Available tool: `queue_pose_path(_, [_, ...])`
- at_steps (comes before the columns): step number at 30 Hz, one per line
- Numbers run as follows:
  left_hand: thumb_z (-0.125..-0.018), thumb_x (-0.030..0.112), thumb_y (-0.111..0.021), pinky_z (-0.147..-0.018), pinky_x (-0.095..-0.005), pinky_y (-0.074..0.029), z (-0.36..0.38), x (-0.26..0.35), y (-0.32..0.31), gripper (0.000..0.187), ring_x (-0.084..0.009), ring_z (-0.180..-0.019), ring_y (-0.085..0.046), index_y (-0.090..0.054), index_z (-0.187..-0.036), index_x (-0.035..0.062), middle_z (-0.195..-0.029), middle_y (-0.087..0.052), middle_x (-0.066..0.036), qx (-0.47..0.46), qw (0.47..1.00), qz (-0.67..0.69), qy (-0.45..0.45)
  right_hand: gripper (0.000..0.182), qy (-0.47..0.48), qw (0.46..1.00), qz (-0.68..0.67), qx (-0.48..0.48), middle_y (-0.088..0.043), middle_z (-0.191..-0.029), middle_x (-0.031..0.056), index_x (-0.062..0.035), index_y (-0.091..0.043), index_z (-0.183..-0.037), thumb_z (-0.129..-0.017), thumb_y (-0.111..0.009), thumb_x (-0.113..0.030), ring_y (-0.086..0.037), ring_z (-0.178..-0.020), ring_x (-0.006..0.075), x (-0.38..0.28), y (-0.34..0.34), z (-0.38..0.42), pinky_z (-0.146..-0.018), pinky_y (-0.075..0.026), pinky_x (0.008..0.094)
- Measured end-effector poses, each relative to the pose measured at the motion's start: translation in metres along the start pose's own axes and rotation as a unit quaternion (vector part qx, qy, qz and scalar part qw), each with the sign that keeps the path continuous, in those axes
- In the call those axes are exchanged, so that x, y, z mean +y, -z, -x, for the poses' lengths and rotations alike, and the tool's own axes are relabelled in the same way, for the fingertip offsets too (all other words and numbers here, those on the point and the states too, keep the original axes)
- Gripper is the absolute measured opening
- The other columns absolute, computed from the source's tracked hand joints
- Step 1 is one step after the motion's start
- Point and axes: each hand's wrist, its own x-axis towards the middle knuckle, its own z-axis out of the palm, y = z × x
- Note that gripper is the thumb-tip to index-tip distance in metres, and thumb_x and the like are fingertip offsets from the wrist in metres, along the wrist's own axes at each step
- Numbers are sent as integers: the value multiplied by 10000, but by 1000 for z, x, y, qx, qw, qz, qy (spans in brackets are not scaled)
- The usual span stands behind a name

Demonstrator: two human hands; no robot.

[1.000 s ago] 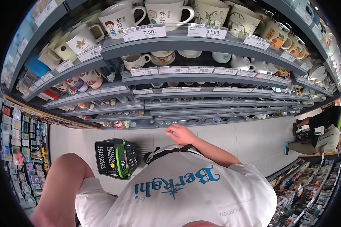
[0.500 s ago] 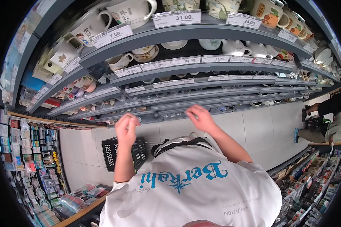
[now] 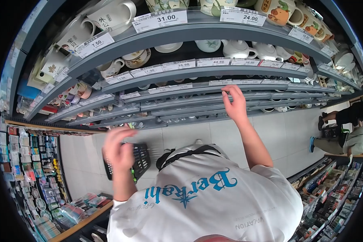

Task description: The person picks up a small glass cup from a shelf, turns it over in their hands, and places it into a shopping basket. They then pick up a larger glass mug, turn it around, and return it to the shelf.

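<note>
My left hand (image 3: 119, 147) is raised on the left, smeared by motion, fingers stretched out and thumb apart, with nothing in it. Below it in this view is a black perforated shopping basket (image 3: 141, 159), partly hidden by the hand and forearm. My right hand (image 3: 234, 101) is in front of the shelves, its fingers loosely bent and the thumb apart from them; it holds nothing. Its fingertips overlap a shelf edge with price labels (image 3: 226, 82). Higher up, white teapots (image 3: 236, 49), a lidded cup (image 3: 136, 58) and printed mugs (image 3: 113, 16) stand on the shelves.
Hanging packaged goods (image 3: 28, 161) line the rack at left. Low shelves of goods (image 3: 330, 201) are at lower right. Another person's legs (image 3: 330, 144) and a dark basket (image 3: 331, 132) are down the aisle at right. Pale floor tiles (image 3: 189, 135) run along the shelves.
My right hand has moved up and to the right, towards the shelves. My left hand has shifted left and lower, its fingers opening out. The view has shifted so the upper shelves appear further left.
</note>
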Motion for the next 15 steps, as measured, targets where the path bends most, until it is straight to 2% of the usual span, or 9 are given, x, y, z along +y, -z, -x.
queue_pose_path(1, [-894, 218, -521, -735, -381, -499, -13, 20, 16, 267, -277, -800, -617, -657, -916, -11, -878, -663, -150, 88, 994, 27, -58, 110, 1, 1000, 0, -4, -615, -985, 118, -39, -628, -952, -843, -610, -51, -601, -939, 308, 1, 2, -1, -817, -480, 358])
queue_pose_path(2, [-938, 277, -498, -712, -315, -482, -26, 36, 28, 357, -241, -793, -606, -596, -942, -66, -885, -627, -173, 170, 968, 72, -170, 109, -3, 1000, -7, -3, -615, -983, 118, -37, -627, -951, -845, -609, -51, -601, -939, 309, 1, 3, -2, -819, -479, 356])
queue_pose_path(3, [-938, 277, -498, -712, -315, -482, -35, 52, 49, 357, -241, -793, -606, -596, -942, -66, -885, -627, -173, 171, 968, 72, -170, 108, -6, 1000, -13, 1, -614, -980, 118, -35, -626, -951, -846, -608, -51, -601, -938, 309, 2, 5, -4, -821, -477, 354])
queue_pose_path(4, [-918, 354, -510, -684, -313, -459, -38, 68, 80, 328, -186, -788, -590, -610, -914, 42, -883, -621, -76, 211, 929, 123, -277, 108, -5, 1000, -13, 3, -614, -980, 118, -35, -626, -951, -846, -608, -51, -601, -938, 309, 3, 6, -5, -821, -477, 354])
queue_pose_path(7, [-1024, 288, -356, -914, -321, -452, -86, 146, 104, 302, -161, -1127, -535, -578, -1172, 146, -1205, -606, -63, 167, 860, 97, -472, 109, -12, 1000, -2, 8, -614, -984, 117, -34, -626, -953, -848, -606, -51, -601, -938, 310, 7, 11, -2, -820, -478, 352])
queue_pose_path(10, [-1013, 310, -364, -910, -328, -445, -111, 171, 105, 309, -163, -1115, -535, -590, -1154, 154, -1187, -608, -57, 158, 834, 38, -528, 108, -26, 1000, -8, 13, -614, -990, 117, -35, -627, -953, -849, -607, -56, -602, -939, 308, 13, 14, 3, -821, -478, 351])
queue_pose_path(15, [-994, 348, -377, -902, -340, -434, -122, 177, 100, 322, -165, -1095, -534, -610, -1124, 168, -1157, -611, -46, 165, 827, 16, -537, 108, -41, 998, -22, 32, -612, -987, 119, -41, -631, -952, -849, -610, -63, -608, -924, 310, 12, 20, 11, -805, -486, 352])
